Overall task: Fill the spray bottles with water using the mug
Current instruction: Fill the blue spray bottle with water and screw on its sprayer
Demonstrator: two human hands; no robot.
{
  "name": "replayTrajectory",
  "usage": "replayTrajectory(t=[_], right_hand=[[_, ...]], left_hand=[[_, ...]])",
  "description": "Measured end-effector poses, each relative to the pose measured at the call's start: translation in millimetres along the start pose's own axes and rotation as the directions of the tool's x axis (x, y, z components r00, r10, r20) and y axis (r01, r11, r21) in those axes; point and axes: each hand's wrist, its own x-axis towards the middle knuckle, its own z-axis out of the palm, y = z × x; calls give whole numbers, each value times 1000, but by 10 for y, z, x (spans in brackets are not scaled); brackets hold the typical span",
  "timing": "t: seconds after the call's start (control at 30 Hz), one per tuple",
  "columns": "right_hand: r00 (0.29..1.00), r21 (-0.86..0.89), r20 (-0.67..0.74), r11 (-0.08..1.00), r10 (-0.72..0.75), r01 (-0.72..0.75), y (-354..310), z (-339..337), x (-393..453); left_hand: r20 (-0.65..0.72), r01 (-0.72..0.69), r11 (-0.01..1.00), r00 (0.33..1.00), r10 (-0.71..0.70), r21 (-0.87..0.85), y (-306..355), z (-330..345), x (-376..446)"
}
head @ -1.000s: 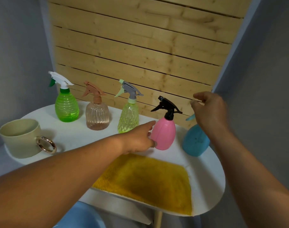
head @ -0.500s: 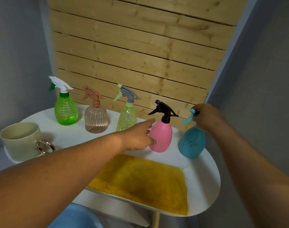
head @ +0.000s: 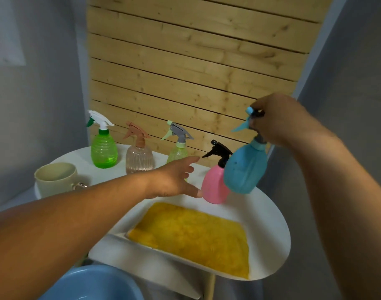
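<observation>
The right hand (head: 278, 120) grips the spray head of the blue spray bottle (head: 246, 167), fingers curled around the trigger top, and holds the bottle in the air, tilted, its base above the white table (head: 269, 224). Just below and to the left of that hand the pink spray bottle (head: 213, 185) stands on the table, partly behind the blue one. The left hand (head: 174, 180) reaches forward with fingers spread and relaxed, its thumb tip at the pink bottle's side, holding nothing. Beyond the left hand stand a pale green spray bottle (head: 177, 148), a clear pink-topped spray bottle (head: 139, 156) and a bright green spray bottle (head: 103, 150). Left of the left forearm sits the cream mug (head: 55, 179). Between the forearms lies a yellow cloth (head: 194, 237). Under the left forearm a blue basin (head: 94, 284) shows.
</observation>
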Motion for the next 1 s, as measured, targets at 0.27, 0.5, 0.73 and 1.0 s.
replayTrajectory(t=[0.27,0.5,0.73,1.0], right_hand=[[976,394,-3,897,-218,201,-773,20,-357],[963,573,22,793,-269,209,-1390,365,-455],[954,666,75,727,-289,168,-1781,650,-608],[888,823,287,567,-359,-37,-2037,1065,-941]], left_hand=[[-56,-93,995,994,96,41,-119,-497,-624],[-166,-36,999,985,42,39,-443,-903,-1261],[-276,54,998,960,-39,46,-819,-1119,-1696],[-212,174,983,965,-157,64,-1195,-1318,-2404]])
